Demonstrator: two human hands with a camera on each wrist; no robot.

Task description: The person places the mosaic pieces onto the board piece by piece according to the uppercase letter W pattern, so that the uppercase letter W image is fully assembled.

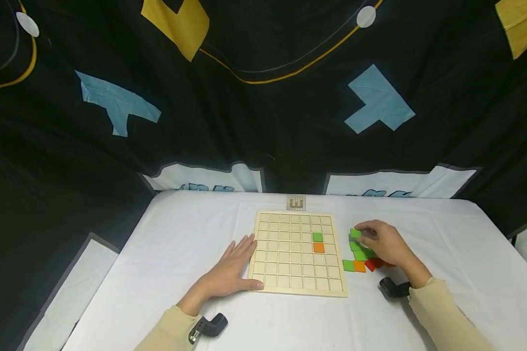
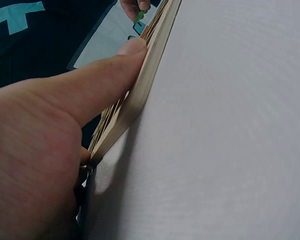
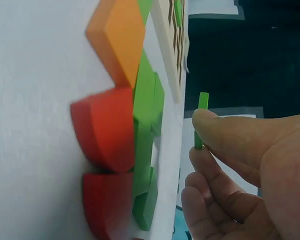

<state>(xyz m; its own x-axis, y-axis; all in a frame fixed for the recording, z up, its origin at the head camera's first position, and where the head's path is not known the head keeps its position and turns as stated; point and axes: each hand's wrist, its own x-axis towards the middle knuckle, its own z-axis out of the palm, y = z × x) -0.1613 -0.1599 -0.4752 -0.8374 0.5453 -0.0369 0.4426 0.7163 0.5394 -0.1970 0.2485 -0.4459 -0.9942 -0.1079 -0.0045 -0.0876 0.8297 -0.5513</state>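
Left hand (image 1: pixel 226 275) spread, fingers straight against grid board (image 1: pixel 283 268)'s left side, likely steadying it. Right of board: right hand (image 1: pixel 388 243) pinches 1 green tile (image 3: pixel 203 101) thumb-to-fingertip, probably for control, near loose tiles (image 1: pixel 359 255). Within board: 2 seated tiles (image 1: pixel 318 237), green and orange.

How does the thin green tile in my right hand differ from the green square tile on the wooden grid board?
The thin green tile is pinched in the right hand; the green square tile lies in a cell of the wooden grid board.
The thin green tile is near loose green tiles; the green square tile is next to an orange square tile.
Both are green.
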